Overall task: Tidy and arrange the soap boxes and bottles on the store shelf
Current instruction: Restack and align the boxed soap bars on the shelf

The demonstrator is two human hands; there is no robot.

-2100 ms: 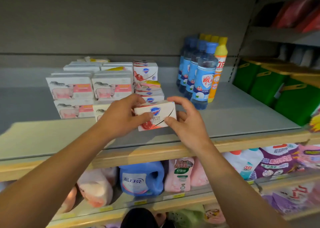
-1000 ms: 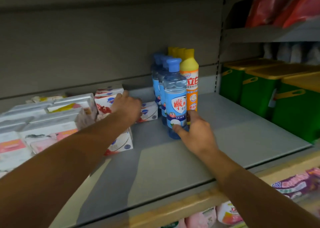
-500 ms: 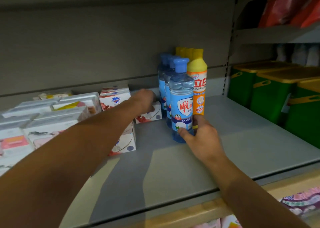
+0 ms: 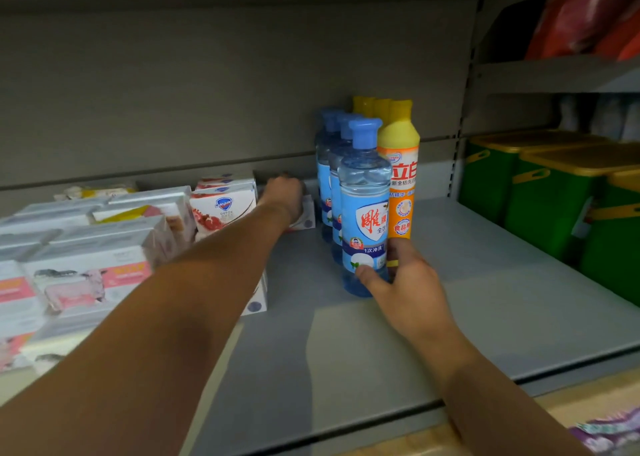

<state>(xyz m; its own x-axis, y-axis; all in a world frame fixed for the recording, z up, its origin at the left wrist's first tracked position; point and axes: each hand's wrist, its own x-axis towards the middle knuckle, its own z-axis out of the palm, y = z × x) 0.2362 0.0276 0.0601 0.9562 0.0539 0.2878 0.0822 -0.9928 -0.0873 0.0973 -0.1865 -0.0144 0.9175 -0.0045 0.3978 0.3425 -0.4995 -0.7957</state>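
My left hand (image 4: 284,194) reaches deep along the grey shelf (image 4: 485,299) and grips a white soap box (image 4: 307,215) lying near the back, just left of the bottles. My right hand (image 4: 398,275) holds the base of the front blue bottle (image 4: 365,192), thumb on its front and fingers behind it. More blue bottles (image 4: 329,164) stand in a row behind it, and orange bottles with yellow caps (image 4: 401,164) stand right beside them. Stacks of white soap boxes (image 4: 221,206) fill the shelf's left side.
Green bins with yellow lids (image 4: 554,192) stand on the neighbouring shelf at the right. Larger white and pink soap packs (image 4: 86,275) are stacked at the front left. Red packages (image 4: 588,15) lie on the upper right shelf. The shelf's back wall is close behind the bottles.
My left hand has pushed the soap box further back on the shelf, beside the bottles. My right hand stays at the base of the front blue bottle. The view moved closer.
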